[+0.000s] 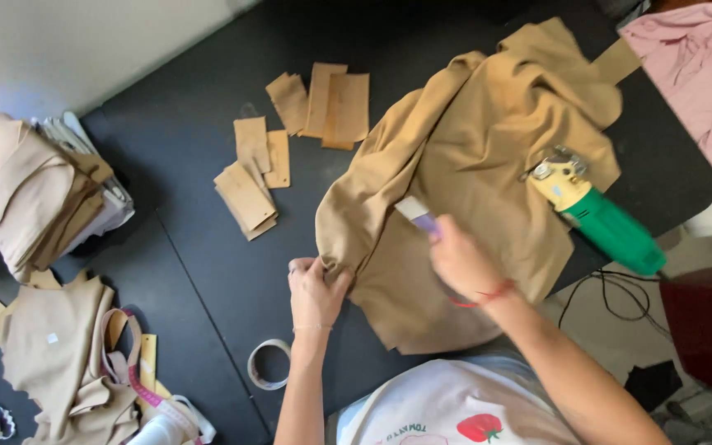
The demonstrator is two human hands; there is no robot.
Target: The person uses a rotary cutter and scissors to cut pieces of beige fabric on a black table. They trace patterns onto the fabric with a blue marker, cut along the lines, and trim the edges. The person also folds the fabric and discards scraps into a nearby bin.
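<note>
A tan cloth (471,165) is lying bunched across the black table (183,140). The left hand (316,290) is pinching its near edge shut, while the right hand (463,262) is closing around a small purple-and-white piece (419,214) over it. A green cutting tool (599,216) is resting on the cloth — cardboard pieces (290,136), a tape roll (269,363) and folded stacks (26,189) are sitting around; a pale wall (59,41) is standing behind.

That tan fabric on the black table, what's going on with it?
A person has the tan fabric bunched on the black table. The left hand pinches its edge while the right hand holds a small white and purple marker-like piece over it. A green electric cutter rests on the cloth, with cardboard pattern pieces nearby.
</note>
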